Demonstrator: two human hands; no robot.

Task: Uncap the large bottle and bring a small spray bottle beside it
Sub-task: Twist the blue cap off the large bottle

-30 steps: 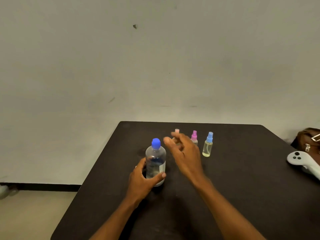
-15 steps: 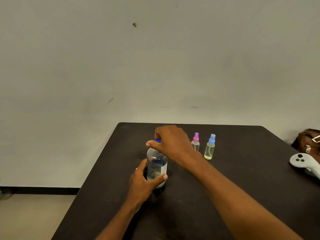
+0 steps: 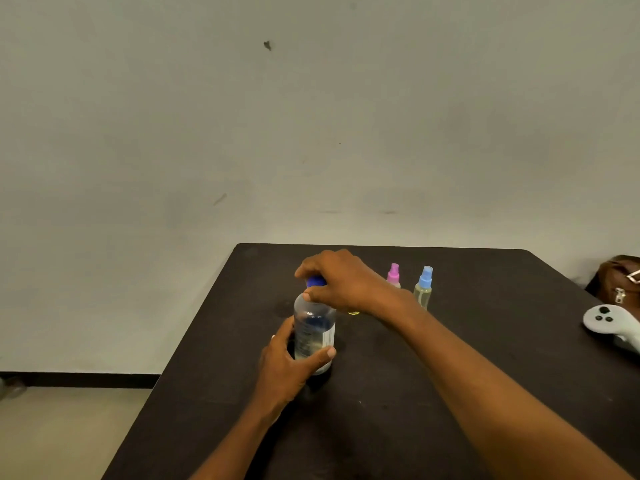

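The large clear bottle [image 3: 314,327] stands upright on the dark table [image 3: 485,323], and my left hand [image 3: 289,367] wraps around its lower body. Its blue cap [image 3: 315,281] sits on top, pinched between the thumb and fingers of my right hand [image 3: 341,280]. Behind my right wrist stand two small spray bottles: one with a pink top [image 3: 393,274], one with a light blue top [image 3: 423,286]. A third small bottle is mostly hidden by my right hand, with only its yellowish base [image 3: 353,311] showing.
A white game controller [image 3: 609,323] lies at the table's right edge, with a brown bag [image 3: 620,282] behind it. The table's left edge drops to a pale floor, and a plain wall rises behind the far edge.
My right hand swung left from the spray bottles and closed over the blue cap. The left hand has stayed on the bottle's body.
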